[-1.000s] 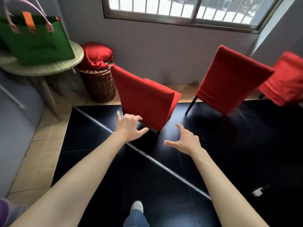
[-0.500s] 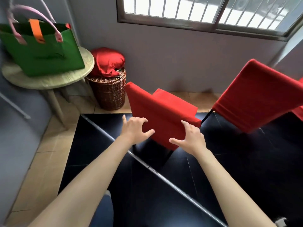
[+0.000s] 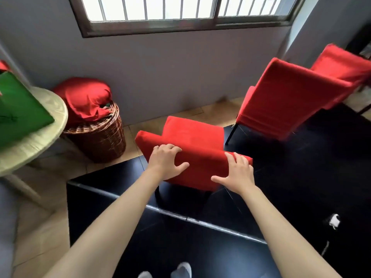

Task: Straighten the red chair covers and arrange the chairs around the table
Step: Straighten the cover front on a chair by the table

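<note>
The nearest red-covered chair [image 3: 193, 130] stands just ahead of me with its backrest [image 3: 202, 169] toward me. My left hand [image 3: 165, 160] grips the top edge of that backrest near its left end, fingers curled over it and thumb on the near face. My right hand [image 3: 237, 174] holds the right end of the same edge, fingers laid over the top and thumb spread below. A second red-covered chair [image 3: 285, 101] stands to the right, turned away. Behind it at the far right, a third red chair [image 3: 341, 65] is partly cut off.
A round pale table [image 3: 40, 137] at the left carries a green bag [image 3: 18, 109]. A wicker basket [image 3: 100, 137] topped with red cloth [image 3: 84, 97] sits by the wall under the window. Black floor [image 3: 301, 177] has a metal strip [image 3: 200, 219] and a white scrap [image 3: 334, 221].
I have stepped closer to the near chair. Both hands moved forward from open in the air onto its backrest top. The view shifted left and down.
</note>
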Tool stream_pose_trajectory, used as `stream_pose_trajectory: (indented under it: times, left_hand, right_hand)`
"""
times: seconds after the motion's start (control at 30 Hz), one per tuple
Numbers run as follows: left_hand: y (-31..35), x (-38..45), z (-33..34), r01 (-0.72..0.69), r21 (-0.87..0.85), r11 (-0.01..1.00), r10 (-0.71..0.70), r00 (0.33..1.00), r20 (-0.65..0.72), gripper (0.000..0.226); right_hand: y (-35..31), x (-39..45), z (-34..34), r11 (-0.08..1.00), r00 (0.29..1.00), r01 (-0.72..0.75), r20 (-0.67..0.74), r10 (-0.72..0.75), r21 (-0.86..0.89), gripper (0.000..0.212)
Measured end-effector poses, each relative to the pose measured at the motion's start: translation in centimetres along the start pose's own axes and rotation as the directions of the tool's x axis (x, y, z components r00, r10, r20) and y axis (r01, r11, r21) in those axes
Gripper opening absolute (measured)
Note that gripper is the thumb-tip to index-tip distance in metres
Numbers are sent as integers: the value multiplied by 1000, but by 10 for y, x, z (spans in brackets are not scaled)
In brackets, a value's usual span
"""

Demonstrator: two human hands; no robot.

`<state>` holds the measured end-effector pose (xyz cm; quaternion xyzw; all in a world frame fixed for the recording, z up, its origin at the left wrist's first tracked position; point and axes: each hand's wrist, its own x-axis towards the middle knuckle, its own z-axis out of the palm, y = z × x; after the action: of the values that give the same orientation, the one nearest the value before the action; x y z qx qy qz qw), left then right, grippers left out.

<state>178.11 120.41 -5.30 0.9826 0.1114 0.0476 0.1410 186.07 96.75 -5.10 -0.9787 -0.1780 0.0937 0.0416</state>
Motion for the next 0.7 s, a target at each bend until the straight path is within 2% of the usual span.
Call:
stream_pose_trajectory:
  times: [0.27,0.53,0.7]
  left_hand:
    - [-5,53,32,-85,42,995,79,988,131,65]
    - [-10,86,53,-140,19,990,133,972,192,70]
    - [-22,98,59,-180,74,981,161,964,214,91]
  right_hand:
    - [9,54,9,1000,996,-3,86,3,0,109]
    - [21,88,25,1000,980,-23,196,22,4,113]
    - [24,98,25,990,971,57,237,-26,-129,107]
